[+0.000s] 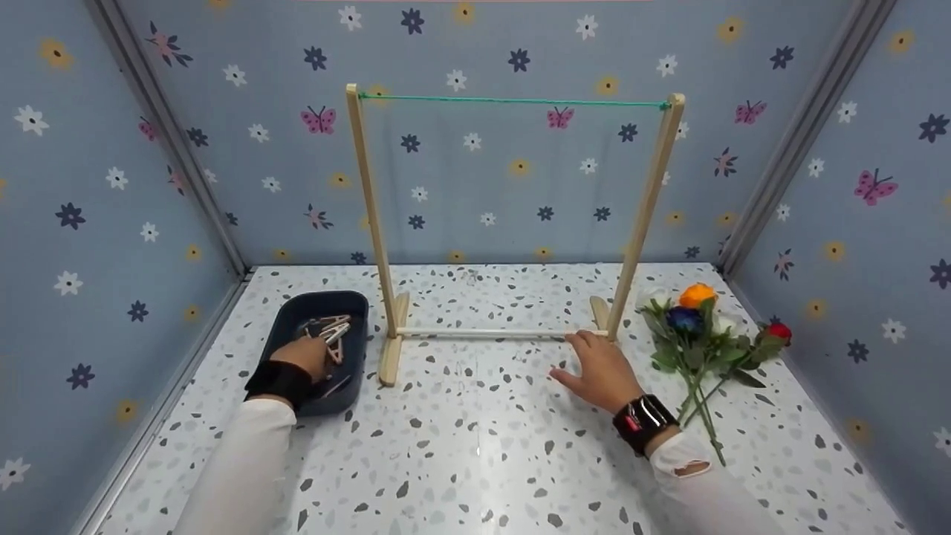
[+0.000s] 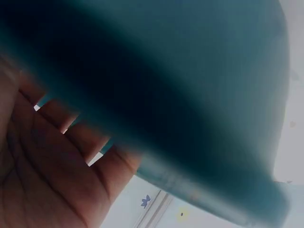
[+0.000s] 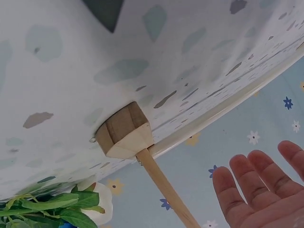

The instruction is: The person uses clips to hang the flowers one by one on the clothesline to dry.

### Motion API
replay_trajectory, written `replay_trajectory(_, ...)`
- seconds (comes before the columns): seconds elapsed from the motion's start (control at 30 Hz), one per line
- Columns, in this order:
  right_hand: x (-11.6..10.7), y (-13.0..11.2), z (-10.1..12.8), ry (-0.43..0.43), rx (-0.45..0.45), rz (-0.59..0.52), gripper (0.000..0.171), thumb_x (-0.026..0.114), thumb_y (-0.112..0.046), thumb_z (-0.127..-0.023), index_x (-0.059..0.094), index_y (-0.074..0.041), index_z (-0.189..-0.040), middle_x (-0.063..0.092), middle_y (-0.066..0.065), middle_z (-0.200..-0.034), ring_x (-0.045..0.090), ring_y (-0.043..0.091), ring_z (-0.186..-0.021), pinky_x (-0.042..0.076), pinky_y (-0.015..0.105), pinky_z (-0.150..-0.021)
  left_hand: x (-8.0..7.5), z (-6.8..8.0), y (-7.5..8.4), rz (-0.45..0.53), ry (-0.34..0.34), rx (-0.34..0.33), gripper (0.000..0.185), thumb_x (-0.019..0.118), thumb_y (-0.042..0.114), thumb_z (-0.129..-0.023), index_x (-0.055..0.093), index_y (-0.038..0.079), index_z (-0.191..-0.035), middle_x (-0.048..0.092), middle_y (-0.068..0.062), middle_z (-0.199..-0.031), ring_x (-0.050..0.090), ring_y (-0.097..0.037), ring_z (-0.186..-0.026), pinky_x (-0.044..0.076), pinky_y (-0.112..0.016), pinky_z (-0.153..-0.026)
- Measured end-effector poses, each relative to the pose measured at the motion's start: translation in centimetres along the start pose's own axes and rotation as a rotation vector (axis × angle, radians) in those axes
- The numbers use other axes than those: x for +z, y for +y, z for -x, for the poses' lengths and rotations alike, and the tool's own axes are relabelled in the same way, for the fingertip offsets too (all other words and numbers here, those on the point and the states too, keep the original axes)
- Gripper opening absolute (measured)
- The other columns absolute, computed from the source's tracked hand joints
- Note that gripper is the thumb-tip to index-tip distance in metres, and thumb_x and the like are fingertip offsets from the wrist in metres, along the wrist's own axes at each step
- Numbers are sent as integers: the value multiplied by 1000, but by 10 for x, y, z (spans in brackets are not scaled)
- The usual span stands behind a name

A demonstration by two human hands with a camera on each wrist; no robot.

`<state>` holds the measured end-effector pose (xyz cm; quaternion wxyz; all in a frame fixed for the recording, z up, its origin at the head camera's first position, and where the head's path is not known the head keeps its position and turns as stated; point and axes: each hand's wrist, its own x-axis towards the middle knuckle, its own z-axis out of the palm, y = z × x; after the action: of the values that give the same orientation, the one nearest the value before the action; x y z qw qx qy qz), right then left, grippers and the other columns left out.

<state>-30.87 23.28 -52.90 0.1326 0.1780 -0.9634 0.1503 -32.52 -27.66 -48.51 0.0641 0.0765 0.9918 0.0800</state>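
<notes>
- A pale tabletop [image 1: 475, 461], speckled with grey chips, spreads across the space between 3 light-blue walls [image 1: 461, 48] printed with flowers and butterflies; metal strips [image 1: 169, 134] line the 2 rear corners.
- Mid-table, 2 wooden posts [image 1: 369, 186] stand on wooden feet [image 1: 390, 362], joined by 1 green cord [image 1: 513, 100] at the top and 1 white rod [image 1: 483, 333] low down; this frame stands between tray and flowers.
- On the right lie stemmed flowers with green leaves: orange [image 1: 698, 296], blue [image 1: 685, 319], white [image 1: 726, 323] and red [image 1: 778, 334].
- On the left sits a dark tray [image 1: 316, 297] with clothespins [image 1: 336, 349] inside, partly covered by the left hand [image 1: 303, 357] and its black wristband [image 1: 278, 380].
- The left hand reaches among the clothespins; whether it pinches any, I cannot tell, since its fingertips are hidden and the left wrist view is blurred.
- The right hand [image 1: 605, 375] is empty, fingers extended, near the rod's right end; contact is unclear.
</notes>
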Motion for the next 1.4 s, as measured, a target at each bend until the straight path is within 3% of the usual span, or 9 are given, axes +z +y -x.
replay_trajectory(0.27, 0, 1, 2, 2, 4, -23, 66, 84, -43, -95, 66, -1, -142, 67, 24, -140, 65, 45, -129, 51, 61, -111, 10, -6, -11, -25, 6, 14, 14, 75, -1, -88, 75, -9, -100, 75, -34, -106, 75, -45, -94, 60, -60, -87)
replay_trajectory(0.47, 0, 2, 3, 10, -1, -9, 64, 84, -42, -95, 67, -1, -141, 68, 24, -138, 66, 45, -127, 53, 60, -109, 6, -6, -8, -38, 11, 4, 14, 74, 1, -92, 77, -8, -101, 75, -35, -106, 75, -49, -96, 60, -62, -87)
replay_trajectory(0.67, 1, 1, 3, 12, -1, -13, 63, 84, -43, -95, 68, -1, -140, 68, 23, -138, 67, 45, -126, 52, 60, -110, -1, -13, -4, -21, 28, -18, 23, 69, 5, -95, 74, -13, -109, 74, -35, -110, 74, -45, -93, 60, -62, -87)
replay_trajectory(0.8, 1, 1, 3, 13, -6, -10, 63, 84, -42, -95, 68, -1, -139, 68, 24, -138, 67, 45, -127, 53, 60, -110, -10, -17, 1, 57, 62, -1, 17, 76, 10, -92, 74, -7, -95, 73, -27, -100, 67, -35, -79, 58, -56, -80)
replay_trajectory(0.97, 0, 1, 3, 20, -15, -18, 62, 85, -41, -95, 68, 0, -138, 68, 25, -138, 67, 45, -127, 53, 60, -109, -28, -14, 17, 117, 185, 63, 8, 71, 3, -88, 70, 1, -81, 63, -21, -99, 60, -28, -74, 54, -52, -74)
replay_trajectory(1.23, 0, -1, 3, 23, -28, -24, 61, 85, -39, -95, 68, 1, -137, 68, 25, -137, 67, 44, -127, 54, 59, -108, -47, -3, 56, 228, 335, 142, 10, 65, 4, -98, 73, -1, -95, 71, -18, -90, 64, -27, -71, 54, -47, -70)
replay_trajectory(1.4, -4, -11, 2, 21, -51, -40, 60, 85, -39, -96, 68, -1, -138, 68, 23, -137, 67, 43, -125, 54, 58, -108, -43, 0, 87, 393, 389, 228, 8, 73, 7, -97, 75, 0, -99, 77, -19, -99, 74, -34, -88, 62, -50, -79)
